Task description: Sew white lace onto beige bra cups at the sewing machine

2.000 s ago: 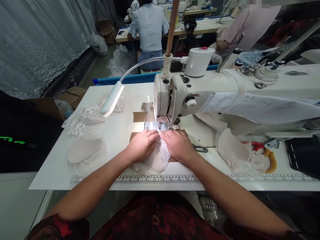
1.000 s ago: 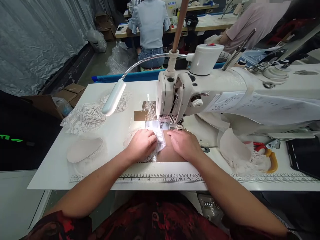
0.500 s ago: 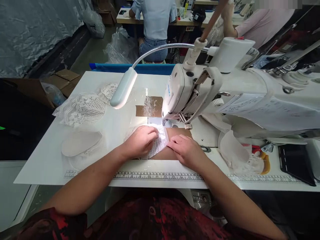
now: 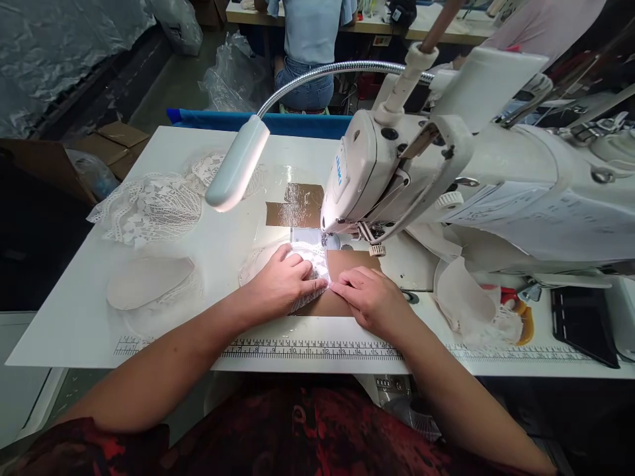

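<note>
A white lace piece lies at the sewing machine's needle area, partly hidden by my left hand. My left hand rests on top of it, fingers laid over the lace and thumb stretched to its right edge. My right hand pinches the near right corner of the same lace between thumb and fingertips, almost touching my left thumb. Just beyond my hands stands the white sewing machine, its needle and presser foot close above the lace's far edge. Brown tape covers the surface beneath.
Lace pieces and a pale cup-shaped piece lie to the left. A lamp hangs over the white table. At right are more pale pieces and a black tray. A co-worker sits beyond.
My left hand has spread from a curled grip, its thumb now reaching the lace's right edge beside my right fingertips. The view has shifted slightly; my right hand keeps its pinch.
</note>
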Available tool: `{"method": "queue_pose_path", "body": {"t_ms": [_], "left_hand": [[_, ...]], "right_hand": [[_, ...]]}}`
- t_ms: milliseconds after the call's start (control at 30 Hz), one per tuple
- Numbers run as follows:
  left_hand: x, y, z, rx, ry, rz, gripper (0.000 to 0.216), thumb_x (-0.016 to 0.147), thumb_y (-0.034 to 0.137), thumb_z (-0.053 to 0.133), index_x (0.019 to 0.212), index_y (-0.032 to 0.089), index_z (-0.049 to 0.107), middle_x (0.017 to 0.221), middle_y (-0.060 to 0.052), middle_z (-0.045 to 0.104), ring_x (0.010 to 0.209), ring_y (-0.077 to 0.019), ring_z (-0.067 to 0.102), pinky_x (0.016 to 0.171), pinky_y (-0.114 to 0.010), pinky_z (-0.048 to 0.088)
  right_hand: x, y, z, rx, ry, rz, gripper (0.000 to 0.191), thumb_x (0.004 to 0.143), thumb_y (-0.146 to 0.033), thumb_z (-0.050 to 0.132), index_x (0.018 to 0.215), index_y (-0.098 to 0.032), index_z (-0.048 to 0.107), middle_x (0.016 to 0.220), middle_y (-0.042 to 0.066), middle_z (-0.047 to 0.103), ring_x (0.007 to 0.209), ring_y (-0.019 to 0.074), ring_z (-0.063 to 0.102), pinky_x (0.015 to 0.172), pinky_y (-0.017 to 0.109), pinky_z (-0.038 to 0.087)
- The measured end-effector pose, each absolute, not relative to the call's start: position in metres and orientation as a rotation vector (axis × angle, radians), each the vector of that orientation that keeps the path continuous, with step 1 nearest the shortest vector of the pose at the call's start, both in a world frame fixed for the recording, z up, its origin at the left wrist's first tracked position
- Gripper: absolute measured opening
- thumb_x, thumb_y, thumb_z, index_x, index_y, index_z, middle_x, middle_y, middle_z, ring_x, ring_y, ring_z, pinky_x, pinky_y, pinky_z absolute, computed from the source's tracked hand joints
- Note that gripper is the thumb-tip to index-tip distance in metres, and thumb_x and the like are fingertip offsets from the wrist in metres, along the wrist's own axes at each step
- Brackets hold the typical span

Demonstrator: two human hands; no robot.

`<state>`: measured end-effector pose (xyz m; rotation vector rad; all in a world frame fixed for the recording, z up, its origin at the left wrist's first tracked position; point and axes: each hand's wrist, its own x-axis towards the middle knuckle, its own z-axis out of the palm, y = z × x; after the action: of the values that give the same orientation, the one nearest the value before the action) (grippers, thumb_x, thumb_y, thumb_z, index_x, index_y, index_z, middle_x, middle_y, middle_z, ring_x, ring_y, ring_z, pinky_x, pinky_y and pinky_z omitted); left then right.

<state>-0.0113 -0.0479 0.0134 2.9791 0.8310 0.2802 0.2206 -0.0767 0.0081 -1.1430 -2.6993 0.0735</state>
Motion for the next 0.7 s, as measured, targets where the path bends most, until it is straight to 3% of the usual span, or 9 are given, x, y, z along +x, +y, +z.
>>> {"method": "queue_pose_path", "body": {"t_ms": [233, 600, 700], "left_hand": [[-0.0118, -0.0470, 0.0139, 2.980, 0.846, 0.256, 0.036, 0.089, 0.014, 0.047, 0.120, 0.027, 0.061, 0.081, -0.004, 0.056, 0.074, -0.0174, 0.042, 0.086, -0.041, 0.031], [-0.0106, -0.0474, 0.0121, 2.986, 0.831, 0.272, 0.034, 0.091, 0.015, 0.048, 0.120, 0.026, 0.062, 0.081, -0.004, 0.057, 0.075, -0.0169, 0.046, 0.089, -0.043, 0.032], [-0.0105, -0.0467, 0.0121, 2.979, 0.812, 0.308, 0.034, 0.092, 0.016, 0.047, 0.121, 0.026, 0.061, 0.095, -0.008, 0.060, 0.086, -0.0200, 0.051, 0.091, -0.045, 0.034]], "right_hand": [[0.2202, -0.0755, 0.0092, -1.160, -2.678, 0.124, 0.030, 0.079, -0.003, 0.049, 0.097, -0.020, 0.067, 0.081, 0.003, 0.061, 0.076, 0.0169, 0.044, 0.065, 0.028, 0.031], [0.2250, -0.0702, 0.0111, -1.088, -2.487, 0.359, 0.031, 0.083, -0.004, 0.044, 0.101, -0.018, 0.067, 0.090, 0.004, 0.066, 0.080, 0.0166, 0.051, 0.070, 0.027, 0.041], [0.2231, -0.0705, 0.0096, -1.114, -2.546, 0.306, 0.036, 0.083, -0.004, 0.045, 0.108, -0.019, 0.065, 0.090, 0.005, 0.065, 0.080, 0.0171, 0.050, 0.070, 0.028, 0.039]]}}
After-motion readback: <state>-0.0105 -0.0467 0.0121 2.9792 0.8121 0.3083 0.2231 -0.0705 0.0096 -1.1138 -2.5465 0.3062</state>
